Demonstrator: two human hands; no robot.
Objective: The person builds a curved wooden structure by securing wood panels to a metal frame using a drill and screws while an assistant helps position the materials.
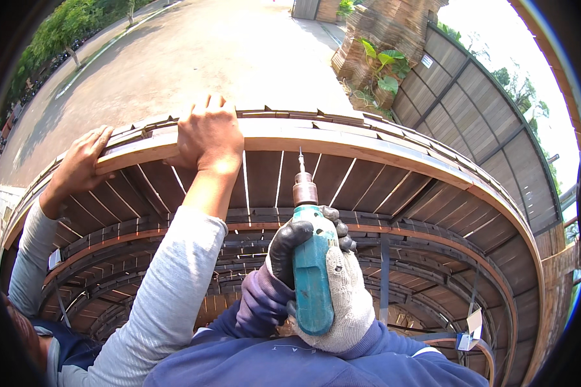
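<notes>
A teal power drill with a metal chuck and a thin bit is held upright in front of my chest, the bit pointing away toward the curved wooden rail. My left hand, in a dark-palmed glove, is closed against the drill's left side. My right hand, in a white knit glove with black-coated fingertips, wraps round the drill's right side. The bit's tip overlaps the rail in view; whether they touch I cannot tell. Its trigger is hidden.
At left, a co-worker in grey sleeves grips the rail with one bare hand and another bare hand. Curved tiers of dark slats descend below. A small box sits lower right. A plank fence stands beyond.
</notes>
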